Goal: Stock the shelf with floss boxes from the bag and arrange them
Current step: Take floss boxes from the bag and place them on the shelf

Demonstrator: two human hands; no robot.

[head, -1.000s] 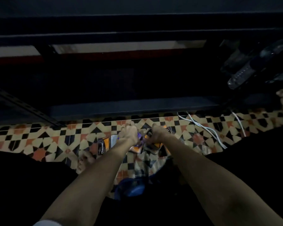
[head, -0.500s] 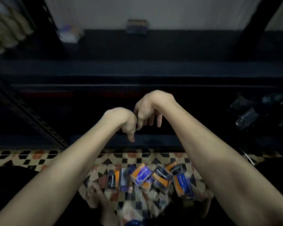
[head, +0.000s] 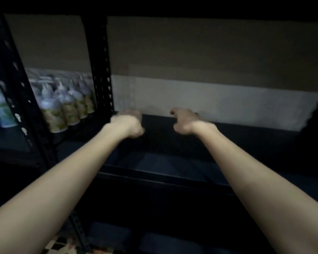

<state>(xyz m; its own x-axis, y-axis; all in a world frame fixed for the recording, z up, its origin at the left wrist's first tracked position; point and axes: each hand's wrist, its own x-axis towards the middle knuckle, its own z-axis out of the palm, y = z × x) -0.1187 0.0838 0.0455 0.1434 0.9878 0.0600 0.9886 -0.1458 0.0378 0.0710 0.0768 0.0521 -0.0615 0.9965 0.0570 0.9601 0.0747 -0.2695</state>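
Observation:
Both my arms reach deep over a dark shelf board (head: 173, 164). My left hand (head: 128, 123) is curled into a fist near the back left of the board, beside the upright post. My right hand (head: 186, 121) hovers a little to its right with the fingers bent downward. Both hands are blurred and the light is dim, so I cannot tell whether either one holds a floss box. No floss box and no bag is visible.
A black perforated post (head: 101, 70) splits the rack, with another post (head: 13, 85) nearer on the left. Several pump bottles (head: 62, 110) stand in rows on the left bay. A pale wall (head: 218, 103) backs the shelf. Patterned floor tiles (head: 62, 244) show at the bottom.
My hands have risen from the floss boxes on the tiled floor up to the back of the shelf. The view tilted up, so the boxes and the floor pile have left the frame.

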